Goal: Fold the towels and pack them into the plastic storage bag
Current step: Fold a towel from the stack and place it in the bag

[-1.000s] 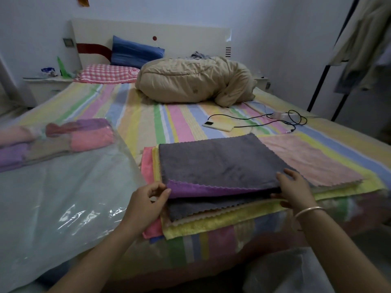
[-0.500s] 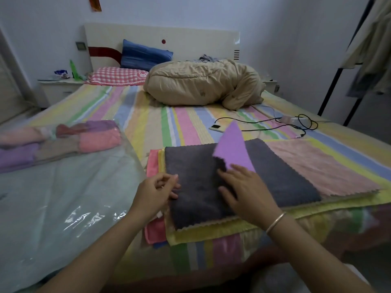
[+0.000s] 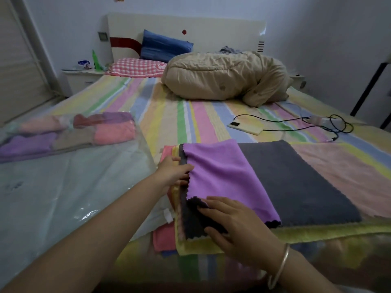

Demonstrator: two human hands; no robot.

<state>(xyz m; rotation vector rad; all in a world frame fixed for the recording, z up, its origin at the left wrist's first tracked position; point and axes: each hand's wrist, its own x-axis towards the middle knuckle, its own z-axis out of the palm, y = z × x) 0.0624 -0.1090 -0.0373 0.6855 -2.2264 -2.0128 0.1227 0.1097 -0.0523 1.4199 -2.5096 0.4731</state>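
A stack of flat towels lies at the near edge of the bed. On top is a towel, grey on one face and purple on the other (image 3: pixel 228 178), folded over leftward so its purple side covers the left half of the grey (image 3: pixel 300 182). My left hand (image 3: pixel 173 172) pinches the purple towel's left edge. My right hand (image 3: pixel 230 225) rests with spread fingers on the near left corner of the grey cloth. Under it lie yellow (image 3: pixel 317 231), pale pink (image 3: pixel 342 170) and coral pink (image 3: pixel 163 237) towels. The clear plastic storage bag (image 3: pixel 63 197) spreads at left, with several folded towels (image 3: pixel 69 134) inside its far end.
A rolled beige quilt (image 3: pixel 224 79) sits mid-bed, with a checked pillow (image 3: pixel 137 67) and blue pillow (image 3: pixel 165 48) by the headboard. A phone (image 3: pixel 245 127) on a black charging cable (image 3: pixel 330 123) lies right of centre. A white nightstand (image 3: pixel 82 78) stands at far left.
The top towel's right side has been folded across to the left, so purple now covers its left half. My right hand moved from the towel's right edge to its near left corner.
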